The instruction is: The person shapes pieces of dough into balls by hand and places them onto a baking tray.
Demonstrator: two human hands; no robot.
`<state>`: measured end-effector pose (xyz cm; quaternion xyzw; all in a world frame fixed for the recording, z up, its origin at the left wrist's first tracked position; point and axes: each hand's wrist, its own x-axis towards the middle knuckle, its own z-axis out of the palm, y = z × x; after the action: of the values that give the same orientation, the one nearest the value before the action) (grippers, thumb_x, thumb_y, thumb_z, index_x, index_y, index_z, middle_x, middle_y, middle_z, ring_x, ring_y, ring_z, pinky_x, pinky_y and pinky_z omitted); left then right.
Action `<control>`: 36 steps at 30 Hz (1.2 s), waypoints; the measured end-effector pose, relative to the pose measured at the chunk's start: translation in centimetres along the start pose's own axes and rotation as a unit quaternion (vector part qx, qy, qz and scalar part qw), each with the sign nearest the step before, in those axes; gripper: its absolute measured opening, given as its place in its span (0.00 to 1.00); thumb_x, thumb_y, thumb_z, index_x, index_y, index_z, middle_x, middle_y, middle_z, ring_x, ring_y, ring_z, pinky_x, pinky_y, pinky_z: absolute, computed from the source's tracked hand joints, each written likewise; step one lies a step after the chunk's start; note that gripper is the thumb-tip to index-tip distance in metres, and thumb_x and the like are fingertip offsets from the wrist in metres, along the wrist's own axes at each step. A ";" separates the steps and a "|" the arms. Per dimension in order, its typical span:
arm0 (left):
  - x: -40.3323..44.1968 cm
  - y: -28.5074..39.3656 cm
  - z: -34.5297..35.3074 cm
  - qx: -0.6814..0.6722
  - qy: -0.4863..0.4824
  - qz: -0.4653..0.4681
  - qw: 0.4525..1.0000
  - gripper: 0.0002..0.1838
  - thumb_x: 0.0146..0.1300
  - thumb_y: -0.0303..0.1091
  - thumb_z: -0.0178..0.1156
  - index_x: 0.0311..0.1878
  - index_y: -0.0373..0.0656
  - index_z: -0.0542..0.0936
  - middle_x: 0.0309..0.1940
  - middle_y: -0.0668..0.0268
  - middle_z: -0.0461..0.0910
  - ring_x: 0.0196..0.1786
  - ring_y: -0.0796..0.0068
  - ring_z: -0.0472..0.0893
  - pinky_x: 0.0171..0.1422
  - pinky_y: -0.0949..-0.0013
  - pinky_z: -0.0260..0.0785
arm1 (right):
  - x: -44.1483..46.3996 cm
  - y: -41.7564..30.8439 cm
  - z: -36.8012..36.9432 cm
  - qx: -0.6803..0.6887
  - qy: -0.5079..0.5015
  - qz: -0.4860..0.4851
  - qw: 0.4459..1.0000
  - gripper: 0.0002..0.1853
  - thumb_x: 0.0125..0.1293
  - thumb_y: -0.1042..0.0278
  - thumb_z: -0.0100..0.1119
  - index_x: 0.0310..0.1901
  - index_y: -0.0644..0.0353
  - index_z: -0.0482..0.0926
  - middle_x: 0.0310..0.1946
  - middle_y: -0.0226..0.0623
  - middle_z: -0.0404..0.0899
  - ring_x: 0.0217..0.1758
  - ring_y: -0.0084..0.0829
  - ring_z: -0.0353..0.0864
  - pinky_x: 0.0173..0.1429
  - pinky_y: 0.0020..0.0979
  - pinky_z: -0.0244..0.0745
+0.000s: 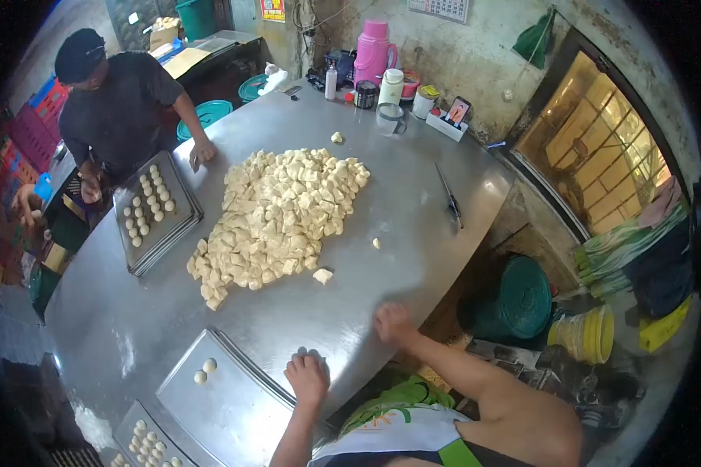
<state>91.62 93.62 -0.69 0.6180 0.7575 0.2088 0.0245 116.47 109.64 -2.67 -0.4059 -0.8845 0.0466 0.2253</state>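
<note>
On the steel table [413, 265], my left hand [308, 377] rests with its fingers curled down, next to the edge of a tray [241, 397] that bears two round dough balls [206, 371]. Closer to the table's right edge, my right hand [395, 324] is curled against the surface. Whatever lies under either palm is hidden. Beyond my hands spreads a large heap of cut dough pieces [280, 218]. Single pieces lie apart from it: one dough piece [322, 275] in front, a small dough piece [377, 243] to the right and another dough piece [336, 138] behind.
Across the table a co-worker [117, 101] stands beside stacked trays [136, 261] with rows of dough balls. A knife-like tool [449, 196] lies at the right. Along the wall stand a pink thermos [372, 54], a clear mug [390, 119] and a phone [459, 111]. Another filled tray [136, 412] is lower left.
</note>
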 end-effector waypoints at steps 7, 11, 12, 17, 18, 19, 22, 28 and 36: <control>10.0 -0.8 2.4 0.015 0.081 -0.007 0.997 0.09 0.65 0.33 0.61 0.46 0.43 0.78 0.48 0.52 0.79 0.47 0.47 0.76 0.54 0.44 0.65 | 9.9 2.9 4.3 -0.020 0.015 0.045 0.999 0.09 0.64 0.62 0.61 0.43 0.53 0.78 0.39 0.43 0.77 0.45 0.47 0.78 0.52 0.51 0.69; 11.0 2.6 5.0 -0.044 -0.043 -0.042 0.997 0.08 0.66 0.31 0.60 0.47 0.44 0.79 0.44 0.52 0.80 0.48 0.49 0.77 0.54 0.44 0.64 | 12.2 -0.7 5.8 0.006 -0.092 0.044 0.995 0.08 0.67 0.64 0.59 0.46 0.52 0.78 0.35 0.42 0.80 0.39 0.46 0.80 0.47 0.47 0.74; 9.1 3.0 4.9 -0.027 -0.034 -0.001 0.999 0.08 0.66 0.30 0.59 0.47 0.44 0.79 0.43 0.53 0.80 0.47 0.49 0.77 0.53 0.45 0.64 | 10.9 -1.2 5.2 0.042 -0.063 -0.016 0.997 0.09 0.67 0.65 0.59 0.47 0.52 0.78 0.33 0.41 0.79 0.37 0.46 0.80 0.45 0.47 0.74; 3.4 -3.3 3.2 -0.021 -0.068 -0.001 0.997 0.09 0.65 0.30 0.60 0.47 0.44 0.79 0.44 0.52 0.80 0.45 0.48 0.76 0.54 0.45 0.64 | 4.4 5.1 2.1 0.101 -0.046 -0.127 0.986 0.09 0.68 0.64 0.59 0.47 0.55 0.79 0.32 0.39 0.79 0.35 0.44 0.79 0.45 0.47 0.73; 5.6 -4.0 2.7 -0.004 -0.022 -0.028 0.999 0.08 0.64 0.30 0.59 0.46 0.42 0.78 0.43 0.53 0.79 0.45 0.47 0.76 0.53 0.45 0.63 | 5.4 6.5 1.6 0.052 -0.030 -0.129 0.990 0.09 0.64 0.68 0.62 0.46 0.54 0.80 0.31 0.38 0.79 0.34 0.43 0.79 0.43 0.46 0.74; 7.6 -4.4 2.6 0.015 0.023 -0.057 0.998 0.07 0.64 0.29 0.58 0.44 0.41 0.76 0.42 0.53 0.79 0.46 0.45 0.75 0.52 0.44 0.62 | 7.6 6.6 1.9 0.043 -0.024 -0.104 0.993 0.09 0.64 0.68 0.62 0.45 0.54 0.80 0.32 0.38 0.79 0.34 0.43 0.79 0.43 0.46 0.74; 14.5 -3.8 3.6 -0.049 0.049 -0.096 0.993 0.06 0.65 0.30 0.57 0.43 0.41 0.76 0.41 0.51 0.77 0.46 0.44 0.74 0.53 0.44 0.62 | 14.3 5.2 6.7 0.075 0.033 -0.089 0.993 0.08 0.65 0.68 0.62 0.45 0.54 0.81 0.30 0.38 0.79 0.34 0.43 0.79 0.44 0.45 0.74; 8.8 0.3 3.1 -0.071 -0.063 -0.061 0.994 0.08 0.69 0.29 0.54 0.47 0.38 0.77 0.49 0.46 0.78 0.52 0.43 0.74 0.59 0.44 0.62 | 9.5 1.8 4.4 0.189 -0.024 -0.131 0.973 0.08 0.65 0.69 0.62 0.45 0.56 0.81 0.29 0.38 0.79 0.34 0.42 0.79 0.46 0.47 0.74; 17.3 -5.6 2.2 -0.022 0.012 -0.185 0.982 0.08 0.66 0.31 0.55 0.41 0.37 0.80 0.36 0.48 0.80 0.43 0.41 0.77 0.51 0.44 0.67 | 18.4 5.7 7.9 0.075 -0.002 -0.041 0.996 0.07 0.67 0.65 0.65 0.42 0.56 0.80 0.34 0.41 0.81 0.39 0.46 0.81 0.49 0.48 0.73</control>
<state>82.99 109.84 -0.83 0.4643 0.8540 0.2247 0.0677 106.54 127.83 -4.65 -0.3516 -0.8946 0.1045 0.2553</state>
